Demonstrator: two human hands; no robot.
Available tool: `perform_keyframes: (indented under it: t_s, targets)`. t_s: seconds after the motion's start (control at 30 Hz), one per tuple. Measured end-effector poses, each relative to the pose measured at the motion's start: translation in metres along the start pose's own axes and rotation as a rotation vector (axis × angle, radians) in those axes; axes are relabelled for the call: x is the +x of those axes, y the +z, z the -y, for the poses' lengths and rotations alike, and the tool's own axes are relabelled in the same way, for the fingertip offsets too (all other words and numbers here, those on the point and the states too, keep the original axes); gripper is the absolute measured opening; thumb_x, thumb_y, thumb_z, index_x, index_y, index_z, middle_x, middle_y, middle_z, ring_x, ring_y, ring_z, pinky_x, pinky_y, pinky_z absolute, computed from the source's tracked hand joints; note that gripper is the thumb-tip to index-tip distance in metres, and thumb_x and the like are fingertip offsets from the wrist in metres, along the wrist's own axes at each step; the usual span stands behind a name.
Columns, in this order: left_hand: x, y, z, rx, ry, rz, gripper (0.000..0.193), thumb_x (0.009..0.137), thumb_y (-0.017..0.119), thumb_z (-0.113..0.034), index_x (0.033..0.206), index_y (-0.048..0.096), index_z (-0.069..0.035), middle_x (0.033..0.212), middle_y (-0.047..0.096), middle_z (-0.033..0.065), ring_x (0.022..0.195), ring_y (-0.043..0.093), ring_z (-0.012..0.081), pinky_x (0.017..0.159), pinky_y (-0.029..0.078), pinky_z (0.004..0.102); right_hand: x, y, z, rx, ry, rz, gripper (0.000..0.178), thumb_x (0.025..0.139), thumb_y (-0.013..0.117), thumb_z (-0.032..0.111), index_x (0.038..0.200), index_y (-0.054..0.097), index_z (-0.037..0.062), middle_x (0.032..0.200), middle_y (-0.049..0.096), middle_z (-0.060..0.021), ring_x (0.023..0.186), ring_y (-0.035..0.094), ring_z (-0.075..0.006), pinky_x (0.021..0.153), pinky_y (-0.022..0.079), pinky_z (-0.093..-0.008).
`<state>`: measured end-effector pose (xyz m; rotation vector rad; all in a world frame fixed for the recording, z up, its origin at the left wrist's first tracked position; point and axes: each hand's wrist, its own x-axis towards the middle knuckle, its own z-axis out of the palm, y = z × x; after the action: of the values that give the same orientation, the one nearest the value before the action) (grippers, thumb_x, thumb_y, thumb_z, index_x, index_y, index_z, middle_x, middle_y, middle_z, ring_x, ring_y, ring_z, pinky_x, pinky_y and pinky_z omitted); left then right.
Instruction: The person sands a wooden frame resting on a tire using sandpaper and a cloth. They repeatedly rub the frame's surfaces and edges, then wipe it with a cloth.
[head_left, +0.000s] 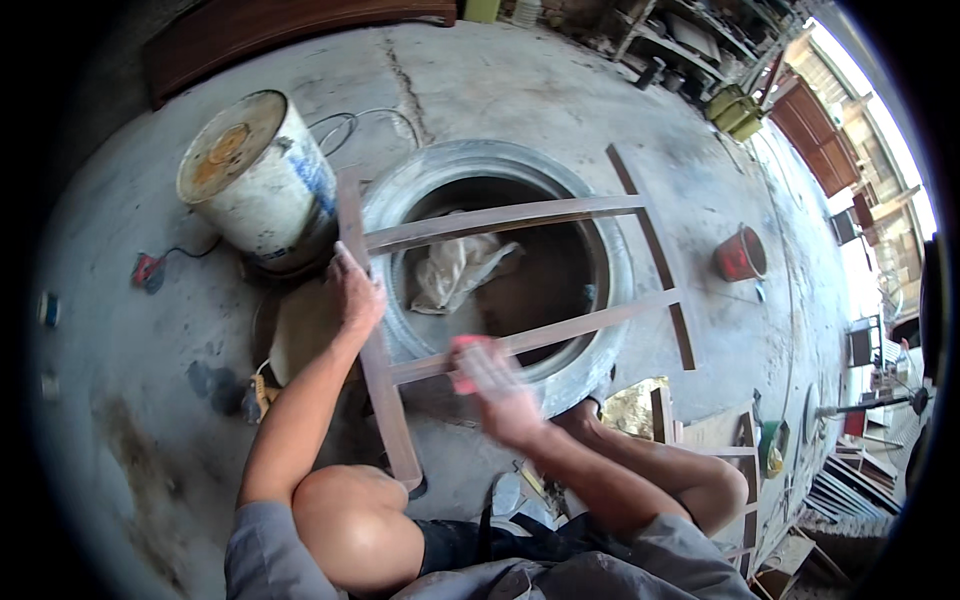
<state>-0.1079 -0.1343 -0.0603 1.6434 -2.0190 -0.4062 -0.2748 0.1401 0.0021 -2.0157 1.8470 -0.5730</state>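
"Where's the brown wooden ladder-shaped frame point(505, 217)?"
"Across the round grey tyre point(480, 160), rails pointing away. The left hand point(360, 292) grips the left rail point(386, 400) by the tyre's left edge."
"And the right hand point(505, 395)?"
"Blurred, holding a pinkish-red pad point(463, 364) at the near crosspiece point(590, 322), which runs left-right."

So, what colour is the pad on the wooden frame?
The pad is pinkish red, seen best in the head view, the only one, though blurred.
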Motion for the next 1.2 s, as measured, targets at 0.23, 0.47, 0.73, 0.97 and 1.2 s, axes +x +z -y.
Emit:
perform_keyframes:
  t_s: [0.23, 0.47, 0.73, 0.97, 1.2]
  targets:
    - [-0.001, 0.003, -0.028, -0.086, -0.025, 0.094, 0.089, 0.087, 0.073, -0.015, 0.158, 0.024, 0.006, 0.15, 0.043, 0.0328, 0.139, 0.043, 0.048, 0.117, 0.035, 0.0524, -0.083, -0.089, -0.181, -0.349, 0.421, -0.483, 0.052, 0.089, 0.055, -0.005, 0.14, 0.057, 0.0037, 0.148, 0.053, -0.0231, 0.14, 0.046, -0.0462, 0.119, 0.038, -0.0514]
    - [0.004, 0.017, 0.004, -0.051, 0.074, 0.002, 0.084, 0.09, 0.069, -0.009, 0.157, 0.021, 0.01, 0.149, 0.042, 0.0351, 0.138, 0.041, 0.0488, 0.119, 0.031, 0.0526, -0.069, -0.077, -0.165, -0.302, 0.161, -0.419, 0.059, 0.09, 0.058, -0.001, 0.148, 0.046, -0.0037, 0.153, 0.047, -0.0251, 0.147, 0.042, -0.0409, 0.124, 0.03, -0.0548]
    - [0.012, 0.014, 0.021, -0.055, 0.081, -0.022, 0.079, 0.093, 0.064, -0.012, 0.156, 0.022, 0.012, 0.148, 0.042, 0.0373, 0.138, 0.04, 0.0505, 0.119, 0.031, 0.0537, -0.188, -0.247, -0.245, -0.601, 0.517, -0.366, 0.044, 0.101, 0.057, 0.016, 0.14, 0.054, -0.0053, 0.148, 0.053, -0.0282, 0.144, 0.047, -0.039, 0.121, 0.036, -0.051]
    - [0.012, 0.011, 0.022, -0.075, 0.088, -0.001, 0.08, 0.092, 0.063, -0.011, 0.157, 0.022, 0.011, 0.15, 0.039, 0.0381, 0.141, 0.038, 0.0503, 0.12, 0.029, 0.0533, -0.257, -0.177, -0.216, -0.594, 0.686, -0.426, 0.058, 0.095, 0.061, 0.01, 0.147, 0.045, -0.0086, 0.153, 0.047, -0.0302, 0.147, 0.041, -0.0423, 0.125, 0.028, -0.053]
    - [0.01, 0.006, 0.03, -0.078, 0.099, 0.019, 0.073, 0.1, 0.059, -0.012, 0.157, 0.021, 0.011, 0.152, 0.037, 0.0378, 0.143, 0.036, 0.0495, 0.121, 0.029, 0.0525, -0.186, -0.139, -0.243, -0.495, 0.726, -0.518, 0.051, 0.099, 0.056, 0.011, 0.145, 0.047, -0.0093, 0.151, 0.049, -0.0302, 0.147, 0.041, -0.0429, 0.125, 0.028, -0.0522]
